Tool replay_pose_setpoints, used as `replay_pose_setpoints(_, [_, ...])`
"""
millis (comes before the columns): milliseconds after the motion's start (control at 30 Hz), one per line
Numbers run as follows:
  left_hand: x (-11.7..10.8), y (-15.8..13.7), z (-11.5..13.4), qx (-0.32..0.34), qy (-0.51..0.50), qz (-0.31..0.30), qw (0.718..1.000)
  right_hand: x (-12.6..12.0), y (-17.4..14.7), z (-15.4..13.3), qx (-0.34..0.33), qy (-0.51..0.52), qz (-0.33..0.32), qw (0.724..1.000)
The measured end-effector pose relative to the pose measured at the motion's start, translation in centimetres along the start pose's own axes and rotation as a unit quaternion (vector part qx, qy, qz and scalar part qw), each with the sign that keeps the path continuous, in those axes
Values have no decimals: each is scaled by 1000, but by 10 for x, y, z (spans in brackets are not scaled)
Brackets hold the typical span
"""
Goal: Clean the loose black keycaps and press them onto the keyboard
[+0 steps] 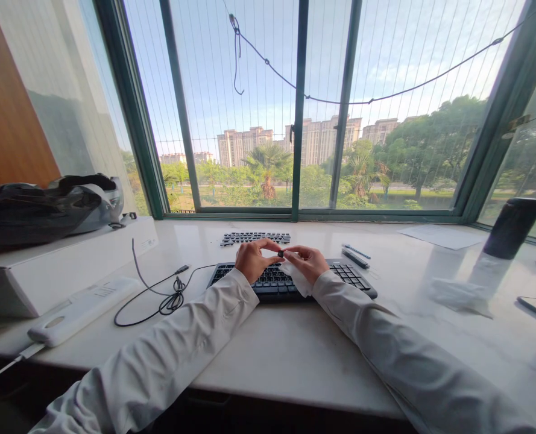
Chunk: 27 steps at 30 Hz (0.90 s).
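My left hand (255,260) is closed, pinching a small black keycap (281,254) between thumb and forefinger. My right hand (307,263) meets it from the other side, its fingers closed on a crumpled white tissue (298,281) that hangs below the palm; its fingertips touch the keycap. Both hands are above a black keyboard (274,290), whose middle they partly cover. Behind them, several loose black keycaps (255,237) lie in rows on the white countertop.
A black cable (173,301) lies coiled left of the keyboard, near a white power strip (84,307) and a white box (69,265). To the right are pens (355,258), a plastic bag (460,294), a paper sheet (439,236) and a dark cylinder (514,228). Windows rise behind.
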<state>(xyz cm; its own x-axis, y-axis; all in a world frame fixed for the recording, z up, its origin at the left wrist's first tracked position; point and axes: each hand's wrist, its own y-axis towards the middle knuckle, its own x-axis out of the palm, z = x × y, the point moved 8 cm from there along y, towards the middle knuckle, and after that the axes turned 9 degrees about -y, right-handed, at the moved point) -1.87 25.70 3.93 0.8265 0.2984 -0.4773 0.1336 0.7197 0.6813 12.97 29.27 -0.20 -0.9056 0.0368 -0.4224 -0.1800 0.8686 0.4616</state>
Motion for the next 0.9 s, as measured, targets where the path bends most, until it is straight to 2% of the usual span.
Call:
replay_pose_setpoints(133, [0, 0, 0, -5, 8, -2, 1000, -1, 0, -1, -6, -1, 6, 1000])
replay_pose_setpoints(300, [10, 2, 2, 22, -45, -61, 997, -3, 1, 4, 14, -6, 12, 1000])
replay_pose_setpoints(467, [18, 0, 2, 30, -62, -95, 993, -2, 2, 13, 40, -16, 2, 999])
replay_pose_setpoints(600, [16, -1, 2, 25, -56, -73, 995, 0, 5, 19, 64, -13, -12, 998])
replay_pose_setpoints(767, [6, 0, -1, 33, 8, -16, 999, 6, 4, 28, 114, 29, -34, 993])
replay_pose_setpoints(900, [7, 0, 1, 55, 36, -25, 998, 3, 4, 23, 92, 19, -19, 995])
